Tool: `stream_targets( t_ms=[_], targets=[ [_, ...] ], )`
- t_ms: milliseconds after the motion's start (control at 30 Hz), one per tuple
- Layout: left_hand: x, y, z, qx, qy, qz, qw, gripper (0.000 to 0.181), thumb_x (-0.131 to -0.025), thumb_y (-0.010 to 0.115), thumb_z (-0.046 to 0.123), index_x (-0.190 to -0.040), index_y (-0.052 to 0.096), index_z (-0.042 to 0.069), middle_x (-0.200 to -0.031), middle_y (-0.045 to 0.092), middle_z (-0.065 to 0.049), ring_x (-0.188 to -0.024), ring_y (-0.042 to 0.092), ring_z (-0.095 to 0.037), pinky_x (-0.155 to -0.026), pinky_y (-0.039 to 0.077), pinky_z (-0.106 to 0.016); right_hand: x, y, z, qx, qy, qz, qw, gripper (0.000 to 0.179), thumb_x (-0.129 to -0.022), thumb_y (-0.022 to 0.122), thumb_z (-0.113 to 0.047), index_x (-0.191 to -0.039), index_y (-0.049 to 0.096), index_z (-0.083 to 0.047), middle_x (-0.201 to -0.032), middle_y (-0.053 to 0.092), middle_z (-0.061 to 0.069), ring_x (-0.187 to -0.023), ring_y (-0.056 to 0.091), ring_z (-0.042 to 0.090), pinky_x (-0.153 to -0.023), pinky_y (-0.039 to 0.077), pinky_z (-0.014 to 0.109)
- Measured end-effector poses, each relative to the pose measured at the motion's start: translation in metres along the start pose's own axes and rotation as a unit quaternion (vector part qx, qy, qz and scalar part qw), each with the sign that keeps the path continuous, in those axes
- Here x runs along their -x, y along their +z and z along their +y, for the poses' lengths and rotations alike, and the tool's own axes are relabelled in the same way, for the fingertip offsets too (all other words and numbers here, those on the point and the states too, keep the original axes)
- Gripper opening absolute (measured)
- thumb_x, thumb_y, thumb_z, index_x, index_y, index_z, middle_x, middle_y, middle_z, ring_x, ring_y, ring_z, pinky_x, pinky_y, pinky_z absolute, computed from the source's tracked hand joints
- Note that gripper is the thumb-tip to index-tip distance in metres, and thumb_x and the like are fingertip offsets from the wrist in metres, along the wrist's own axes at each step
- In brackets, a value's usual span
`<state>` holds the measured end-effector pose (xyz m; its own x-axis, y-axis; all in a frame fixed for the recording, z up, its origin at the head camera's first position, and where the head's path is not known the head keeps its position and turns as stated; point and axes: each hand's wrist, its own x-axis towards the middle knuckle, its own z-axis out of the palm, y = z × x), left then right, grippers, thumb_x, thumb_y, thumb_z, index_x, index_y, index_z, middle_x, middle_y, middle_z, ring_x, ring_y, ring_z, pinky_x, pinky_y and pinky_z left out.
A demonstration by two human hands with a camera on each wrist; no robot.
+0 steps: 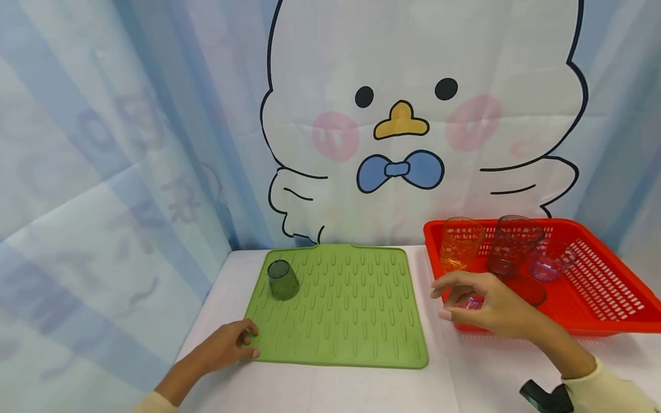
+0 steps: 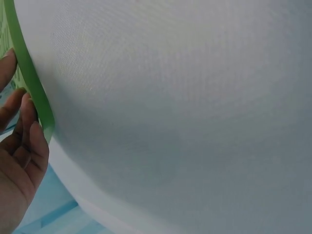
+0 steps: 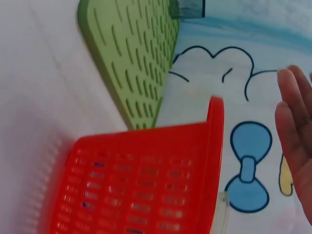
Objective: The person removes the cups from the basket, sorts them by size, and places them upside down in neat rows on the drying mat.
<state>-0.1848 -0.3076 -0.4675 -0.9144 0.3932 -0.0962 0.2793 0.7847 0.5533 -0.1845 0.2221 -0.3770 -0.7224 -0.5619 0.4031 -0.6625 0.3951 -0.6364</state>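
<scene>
My left hand (image 1: 227, 346) rests at the near left corner of a green ridged mat (image 1: 351, 338), its fingers loosely bent. In the left wrist view, fingertips touch the mat's edge (image 2: 30, 78). A dark tinted glass (image 1: 283, 281) stands on the mat's far left part, narrower end up. My right hand (image 1: 488, 301) hovers by the near left side of a red plastic basket (image 1: 609, 327), fingers bent, thumb apart, nothing between them. Inside the basket are an orange glass (image 1: 461, 246), a clear dark glass (image 1: 508, 246) and a purple cup (image 1: 546, 265). A pink item (image 1: 472, 302) is partly hidden behind the right hand.
White cloth covers the table (image 1: 330, 390). Behind it hangs a curtain (image 1: 403, 212) printed with a cartoon bird, and another curtain panel (image 1: 103, 201) closes off the left side. The basket's raised rim (image 1: 431, 241) stands right of the mat.
</scene>
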Motion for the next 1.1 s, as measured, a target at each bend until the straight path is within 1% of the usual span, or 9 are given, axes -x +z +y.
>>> stream_targets(
  t_ms=[200, 500, 600, 700, 767, 833, 933, 1067, 1100],
  targets=[
    [0.0, 0.0, 0.001, 0.008, -0.003, -0.001, 1.0, 0.037, -0.084, 0.082, 0.025, -0.108, 0.063, 0.004, -0.085, 0.057, 0.001, -0.073, 0.049, -0.005, -0.064, 0.045, -0.024, 0.019, -0.025, 0.014, 0.046, 0.045, 0.038, 0.9972, 0.042, -0.08, 0.083, -0.007, -0.118, 0.068, -0.016, -0.107, 0.073, -0.007, -0.091, 0.066, 0.005, -0.076, 0.058, 0.022],
    [0.001, -0.001, 0.004, 0.012, -0.014, -0.003, 0.9998, 0.036, -0.084, 0.082, 0.023, -0.107, 0.062, 0.004, -0.085, 0.057, 0.0, -0.073, 0.048, -0.006, -0.063, 0.044, -0.024, 0.046, -0.053, 0.044, 0.06, 0.137, 0.07, 0.9862, 0.047, -0.084, 0.081, -0.012, -0.127, 0.064, -0.014, -0.112, 0.065, -0.025, -0.1, 0.059, -0.009, -0.065, 0.059, 0.025],
    [0.001, 0.0, 0.003, 0.018, -0.013, -0.003, 0.9998, 0.037, -0.084, 0.082, 0.024, -0.107, 0.062, 0.004, -0.085, 0.057, 0.0, -0.073, 0.048, -0.005, -0.063, 0.044, -0.024, 0.052, -0.061, 0.059, 0.075, 0.161, 0.069, 0.9817, 0.051, -0.083, 0.082, -0.015, -0.13, 0.062, -0.013, -0.114, 0.064, -0.026, -0.102, 0.057, -0.011, -0.069, 0.058, 0.023],
    [0.001, 0.0, 0.001, 0.022, -0.009, -0.004, 0.9997, 0.037, -0.084, 0.081, 0.024, -0.107, 0.062, 0.004, -0.086, 0.056, 0.0, -0.072, 0.048, -0.005, -0.063, 0.045, -0.023, 0.057, -0.069, 0.072, 0.093, 0.18, 0.065, 0.9772, 0.055, -0.084, 0.082, -0.018, -0.134, 0.059, -0.012, -0.119, 0.068, -0.015, -0.104, 0.056, -0.011, -0.073, 0.057, 0.022],
    [0.001, 0.0, 0.001, 0.024, -0.01, -0.007, 0.9996, 0.037, -0.084, 0.081, 0.024, -0.108, 0.062, 0.004, -0.086, 0.056, 0.0, -0.073, 0.048, -0.005, -0.063, 0.045, -0.023, 0.061, -0.074, 0.079, 0.106, 0.197, 0.06, 0.9728, 0.058, -0.084, 0.081, -0.022, -0.136, 0.057, -0.012, -0.123, 0.069, -0.004, -0.107, 0.059, -0.002, -0.076, 0.058, 0.029],
    [0.0, -0.001, 0.001, 0.025, -0.013, -0.01, 0.9996, 0.036, -0.084, 0.081, 0.024, -0.108, 0.061, 0.004, -0.086, 0.056, 0.0, -0.073, 0.048, -0.006, -0.063, 0.044, -0.024, 0.064, -0.077, 0.084, 0.115, 0.216, 0.055, 0.9679, 0.06, -0.085, 0.081, -0.026, -0.138, 0.055, -0.011, -0.127, 0.067, 0.012, -0.112, 0.061, 0.015, -0.078, 0.059, 0.041],
    [0.0, -0.001, 0.001, 0.026, -0.018, -0.014, 0.9994, 0.036, -0.084, 0.081, 0.023, -0.108, 0.061, 0.004, -0.086, 0.056, -0.001, -0.073, 0.049, -0.007, -0.063, 0.044, -0.024, 0.068, -0.082, 0.091, 0.118, 0.241, 0.045, 0.9623, 0.065, -0.086, 0.08, -0.031, -0.141, 0.052, -0.008, -0.131, 0.062, 0.023, -0.114, 0.058, 0.04, -0.075, 0.06, 0.049],
    [0.0, 0.0, 0.001, 0.028, -0.019, -0.013, 0.9993, 0.036, -0.084, 0.081, 0.023, -0.108, 0.061, 0.004, -0.086, 0.056, 0.0, -0.073, 0.049, -0.008, -0.063, 0.044, -0.024, 0.071, -0.089, 0.098, 0.119, 0.256, 0.025, 0.9588, 0.071, -0.087, 0.078, -0.034, -0.144, 0.047, -0.004, -0.134, 0.058, 0.028, -0.116, 0.055, 0.05, -0.074, 0.06, 0.049],
    [0.0, 0.0, 0.001, 0.029, -0.018, -0.012, 0.9993, 0.037, -0.084, 0.081, 0.023, -0.108, 0.061, 0.004, -0.086, 0.056, 0.0, -0.073, 0.049, -0.007, -0.063, 0.044, -0.024, 0.072, -0.09, 0.1, 0.118, 0.258, 0.018, 0.9587, 0.073, -0.087, 0.078, -0.034, -0.145, 0.046, -0.003, -0.135, 0.056, 0.03, -0.117, 0.054, 0.052, -0.076, 0.059, 0.053]
  ],
)
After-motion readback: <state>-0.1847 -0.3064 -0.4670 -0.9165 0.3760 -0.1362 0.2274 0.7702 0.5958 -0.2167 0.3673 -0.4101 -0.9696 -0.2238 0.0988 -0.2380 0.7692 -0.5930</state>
